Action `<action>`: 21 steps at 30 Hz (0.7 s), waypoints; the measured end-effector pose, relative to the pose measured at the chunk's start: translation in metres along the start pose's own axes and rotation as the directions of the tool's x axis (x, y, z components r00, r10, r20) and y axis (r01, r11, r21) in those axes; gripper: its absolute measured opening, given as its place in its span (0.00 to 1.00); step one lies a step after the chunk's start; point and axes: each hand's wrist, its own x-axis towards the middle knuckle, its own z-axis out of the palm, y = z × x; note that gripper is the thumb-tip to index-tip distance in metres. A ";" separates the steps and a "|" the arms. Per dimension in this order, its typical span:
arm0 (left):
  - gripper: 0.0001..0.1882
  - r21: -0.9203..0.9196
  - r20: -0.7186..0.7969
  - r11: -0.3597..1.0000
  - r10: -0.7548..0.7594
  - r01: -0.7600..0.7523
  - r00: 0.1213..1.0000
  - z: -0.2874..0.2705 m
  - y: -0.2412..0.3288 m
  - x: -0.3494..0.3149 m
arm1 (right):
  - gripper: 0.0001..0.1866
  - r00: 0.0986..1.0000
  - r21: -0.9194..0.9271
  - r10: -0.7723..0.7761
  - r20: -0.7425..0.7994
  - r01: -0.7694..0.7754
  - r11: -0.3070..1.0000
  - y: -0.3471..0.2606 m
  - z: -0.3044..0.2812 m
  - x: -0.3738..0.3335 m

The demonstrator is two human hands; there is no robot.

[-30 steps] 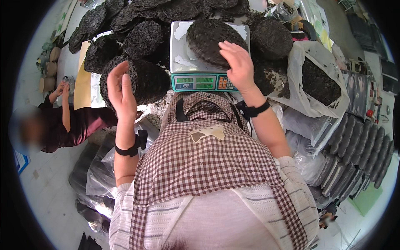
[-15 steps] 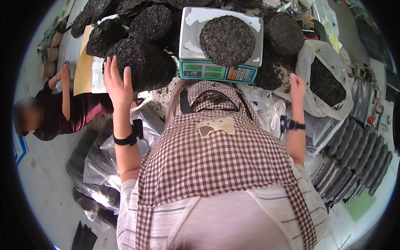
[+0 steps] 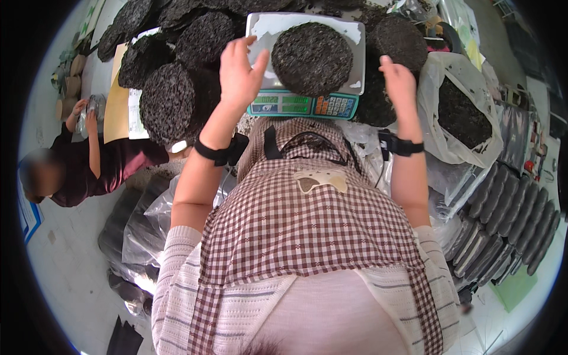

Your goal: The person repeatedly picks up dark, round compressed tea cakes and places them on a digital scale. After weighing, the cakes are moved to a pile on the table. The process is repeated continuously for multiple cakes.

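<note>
A round, dark cake of what looks like dried seaweed [image 3: 312, 59] lies flat on the metal pan of a digital scale [image 3: 300, 106] with a lit green display. My left hand [image 3: 239, 71] hovers at the pan's left edge, thumb and fingers apart, holding nothing. On the other side, my right hand [image 3: 400, 87] is raised just past the pan's right edge, its fingers loosely bent and apart with nothing visible in them. Neither hand touches the cake on the pan. A stack of similar seaweed cakes [image 3: 168, 102] stands left of the scale, beside my left forearm.
More dark cakes [image 3: 207, 38] pile up behind and left. At right sits an open white plastic bag [image 3: 429, 106] holding dark seaweed; packed black bundles [image 3: 503, 207] lie beyond it. Clear plastic bags [image 3: 148, 219] are at lower left. Another person [image 3: 112, 168] works at far left.
My left hand has moved right, from the stack to the pan's left edge. My right hand has come left from beside the white bag, its fingers loosening. The other person's hands have parted.
</note>
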 end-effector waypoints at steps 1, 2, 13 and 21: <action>0.28 0.093 0.052 0.996 -0.016 0.011 0.999 0.028 -0.014 -0.004 | 0.31 0.995 -0.133 0.042 0.091 -0.030 0.991 -0.004 0.016 0.008; 0.33 0.080 0.087 0.995 -0.058 0.051 0.994 0.057 -0.023 -0.012 | 0.32 0.991 -0.092 0.007 0.132 0.006 0.996 0.000 0.037 0.011; 0.36 -0.144 0.013 0.984 -0.100 0.101 0.995 0.001 0.022 0.006 | 0.25 0.999 0.944 -0.001 0.047 -0.044 0.326 -0.056 0.117 0.130; 0.53 0.479 0.029 0.851 -0.259 0.214 0.965 -0.165 -0.032 -0.064 | 0.37 0.985 0.256 -0.114 -0.131 0.144 0.956 -0.024 0.021 0.162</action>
